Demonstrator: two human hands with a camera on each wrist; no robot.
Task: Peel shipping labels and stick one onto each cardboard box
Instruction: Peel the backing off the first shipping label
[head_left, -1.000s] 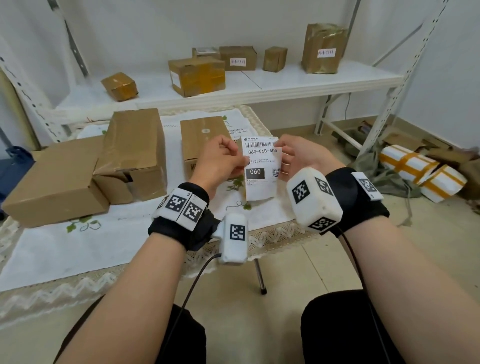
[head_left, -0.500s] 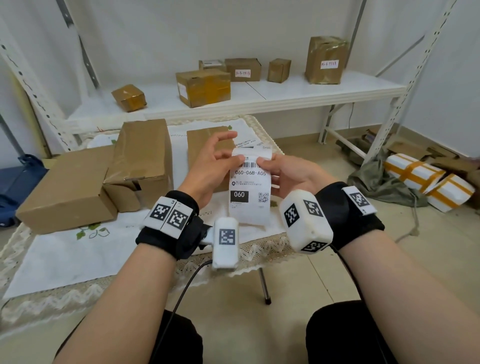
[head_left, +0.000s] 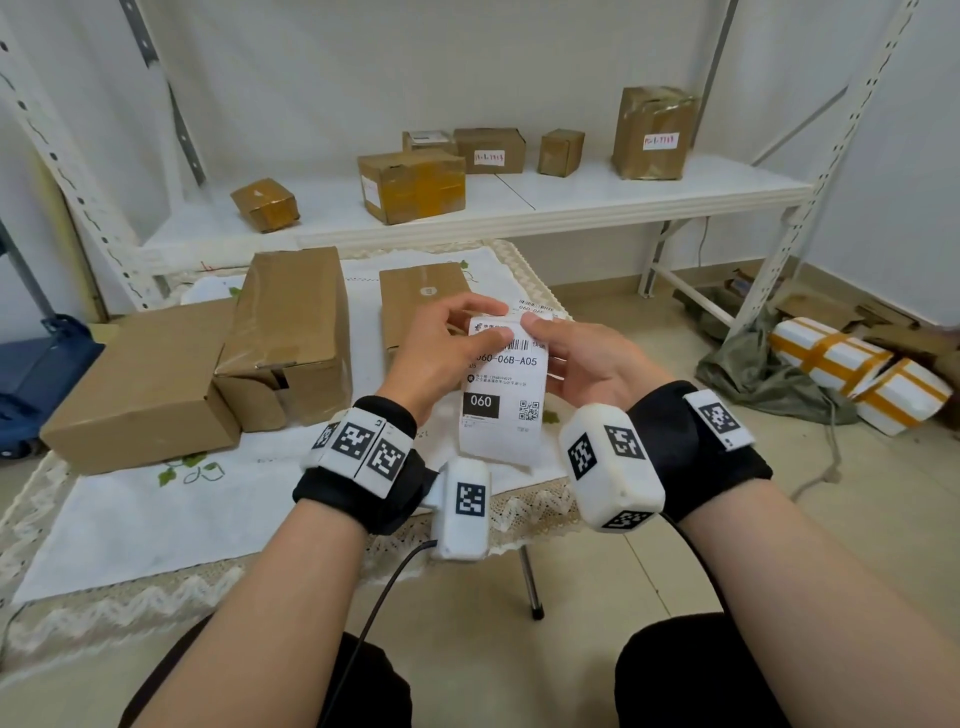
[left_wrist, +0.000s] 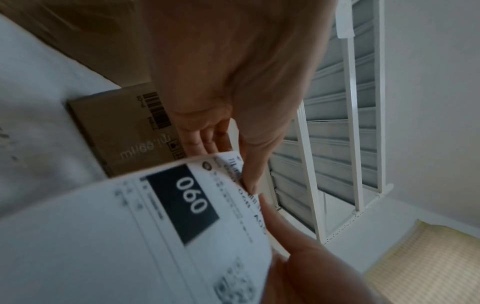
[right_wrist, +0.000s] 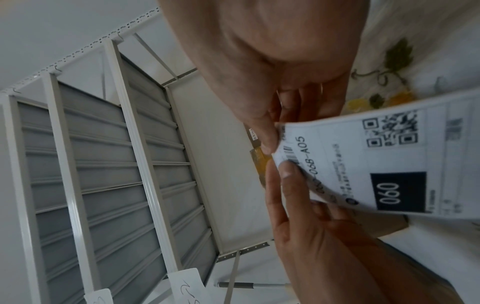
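Head view: both hands hold one label (head_left: 503, 395) upright above the near right part of the table (head_left: 130, 525). The left hand (head_left: 441, 353) pinches its top left edge between thumb and fingers; the right hand (head_left: 587, 364) pinches the top right edge, thumb on the printed face. Behind the label stands a small box (head_left: 415, 296). To the left sit a tall box (head_left: 291, 322) and a flat box (head_left: 140, 384), touching. More boxes stand on the far shelf (head_left: 623, 192).

Left wrist view: the left hand (left_wrist: 233, 92) has its thumb on the label (left_wrist: 130, 236), fingers behind it. The small box (left_wrist: 122, 127) lies just beyond.

Right wrist view: the right hand (right_wrist: 272, 72) nips the label (right_wrist: 376, 164) at its top edge, with the left hand (right_wrist: 311, 226) gripping beside it.
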